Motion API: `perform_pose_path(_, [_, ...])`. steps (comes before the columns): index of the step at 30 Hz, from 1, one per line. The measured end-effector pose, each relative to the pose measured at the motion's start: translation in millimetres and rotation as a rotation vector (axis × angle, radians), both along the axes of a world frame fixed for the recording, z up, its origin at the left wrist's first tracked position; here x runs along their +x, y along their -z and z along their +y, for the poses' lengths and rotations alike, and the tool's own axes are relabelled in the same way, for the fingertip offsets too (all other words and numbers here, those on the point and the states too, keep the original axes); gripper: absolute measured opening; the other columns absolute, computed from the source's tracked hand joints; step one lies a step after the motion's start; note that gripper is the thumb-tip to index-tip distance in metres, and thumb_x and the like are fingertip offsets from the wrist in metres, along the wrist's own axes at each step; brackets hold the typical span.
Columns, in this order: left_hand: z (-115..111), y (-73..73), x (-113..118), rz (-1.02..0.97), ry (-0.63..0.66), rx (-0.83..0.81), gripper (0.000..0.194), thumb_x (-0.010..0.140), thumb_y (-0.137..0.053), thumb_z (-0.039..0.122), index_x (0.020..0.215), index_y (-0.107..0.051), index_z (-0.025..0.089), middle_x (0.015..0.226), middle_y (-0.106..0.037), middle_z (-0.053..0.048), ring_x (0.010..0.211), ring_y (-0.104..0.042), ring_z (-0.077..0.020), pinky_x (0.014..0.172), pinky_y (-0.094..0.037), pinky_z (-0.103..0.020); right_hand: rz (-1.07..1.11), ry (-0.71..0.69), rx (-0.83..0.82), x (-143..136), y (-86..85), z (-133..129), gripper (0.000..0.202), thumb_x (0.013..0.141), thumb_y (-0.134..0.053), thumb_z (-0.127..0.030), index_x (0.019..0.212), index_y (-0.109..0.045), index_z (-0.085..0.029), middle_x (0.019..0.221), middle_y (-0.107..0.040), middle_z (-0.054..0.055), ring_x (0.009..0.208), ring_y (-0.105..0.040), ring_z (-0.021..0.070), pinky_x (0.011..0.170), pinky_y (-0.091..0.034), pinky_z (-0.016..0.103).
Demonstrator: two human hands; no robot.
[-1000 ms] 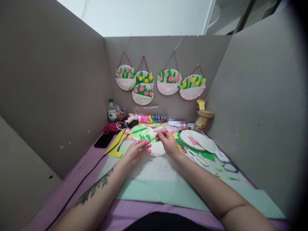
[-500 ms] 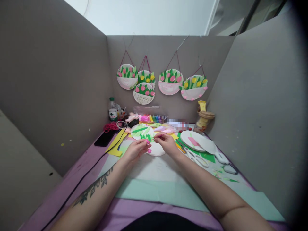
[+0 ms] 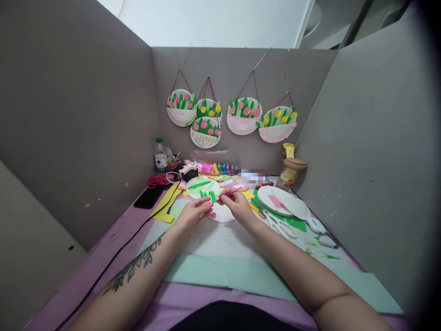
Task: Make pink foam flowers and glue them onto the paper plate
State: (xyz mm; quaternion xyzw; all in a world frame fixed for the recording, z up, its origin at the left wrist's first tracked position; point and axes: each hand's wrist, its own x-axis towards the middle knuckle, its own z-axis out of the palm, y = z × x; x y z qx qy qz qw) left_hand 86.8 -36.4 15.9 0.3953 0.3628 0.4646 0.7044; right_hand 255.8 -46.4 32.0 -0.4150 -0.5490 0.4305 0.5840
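Observation:
My left hand [image 3: 193, 214] pinches a small pink clay piece [image 3: 210, 203] between thumb and fingertips. A thin pink stick [image 3: 235, 190] is gripped in my right hand [image 3: 238, 207], its tip pointing left near the clay. Both hands hover over a white half paper plate [image 3: 223, 214], which has a pink clay blob [image 3: 212, 214] on its left side. Just behind, green paper leaves [image 3: 207, 195] overlap a round white plate [image 3: 193, 194]. The fingers partly hide the clay piece's shape.
White scissors [image 3: 280, 225], stacked paper plates [image 3: 267, 197] and a white glue gun [image 3: 315, 224] lie to the right. A phone [image 3: 148, 196], yellow paper [image 3: 165, 215] and a black cable [image 3: 120, 252] are at left. Decorated plates [image 3: 244, 126] hang on the back panel.
The pink stick has tilted a little, its rear end rising above my right hand. My left fingers have shifted slightly on the clay. The whole view has moved slightly.

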Motion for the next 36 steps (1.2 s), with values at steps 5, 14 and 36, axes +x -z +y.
perform_pose_path(5, [0.5, 2.1, -0.4, 0.117, -0.014, 0.098, 0.037, 0.06, -0.086, 0.024, 0.089, -0.066, 0.013, 0.073, -0.07, -0.005, 0.065, -0.067, -0.0149, 0.068, -0.051, -0.026, 0.012, 0.043, -0.02, -1.3, 0.2, 1.1, 0.031, 0.064, -0.075, -0.039, 0.075, -0.054, -0.019, 0.064, -0.063, 0.0, 0.065, -0.065, 0.0173, 0.065, -0.052, 0.03])
perform_pose_path(14, [2.1, 6.8, -0.5, 0.136, 0.003, 0.17, 0.04, 0.058, -0.086, 0.031, 0.088, -0.067, 0.013, 0.073, -0.069, -0.004, 0.065, -0.066, -0.0153, 0.069, -0.05, -0.027, -0.067, 0.033, 0.015, -1.3, 6.6, 2.0, 0.023, 0.069, -0.071, -0.035, 0.076, -0.056, -0.018, 0.069, -0.062, 0.0, 0.072, -0.067, 0.019, 0.068, -0.053, 0.03])
perform_pose_path(36, [-1.1, -1.2, -0.2, 0.145, -0.01, 0.111, 0.044, 0.057, -0.086, 0.027, 0.095, -0.069, 0.015, 0.08, -0.069, -0.005, 0.068, -0.064, -0.0132, 0.066, -0.048, -0.025, -0.06, 0.022, 0.039, -3.1, 3.0, -0.5, 0.022, 0.069, -0.07, -0.034, 0.073, -0.055, -0.019, 0.066, -0.06, -0.001, 0.069, -0.065, 0.0181, 0.07, -0.054, 0.032])
